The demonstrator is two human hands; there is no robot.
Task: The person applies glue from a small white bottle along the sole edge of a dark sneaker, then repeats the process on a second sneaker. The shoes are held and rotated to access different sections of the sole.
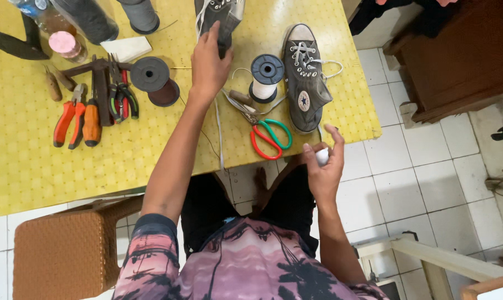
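My left hand (209, 62) is stretched out over the yellow table (35, 166). It rests on a grey shoe (222, 19) at the far edge, with my fingers curled over it, gripping it. My right hand (325, 166) is close to my body, just off the table edge. It is closed around a small white thing (322, 156). I cannot tell what that thing is.

A second grey shoe (304, 78) lies on the table to the right. It has white laces and a round white patch on its side. Just left of it stands a spool of white thread (266, 78) with a dark top. Below the spool lie scissors (268, 136) with one red handle and one green handle. A tool with a wooden handle (241, 98) lies between my left hand and the spool.

To the left there is a spool of dark thread (154, 79) lying on its side. Next to it are pliers with red and green grips (120, 91). Further left are pliers with orange handles (68, 119) and another orange-handled tool (91, 123). A folded white packet (126, 48) lies above them. Near the far left corner is a clear bottle (43, 19) and a jar with a pink lid (64, 43).

A brown woven chair (68, 250) stands on the white tile floor (407, 161) by my left side.
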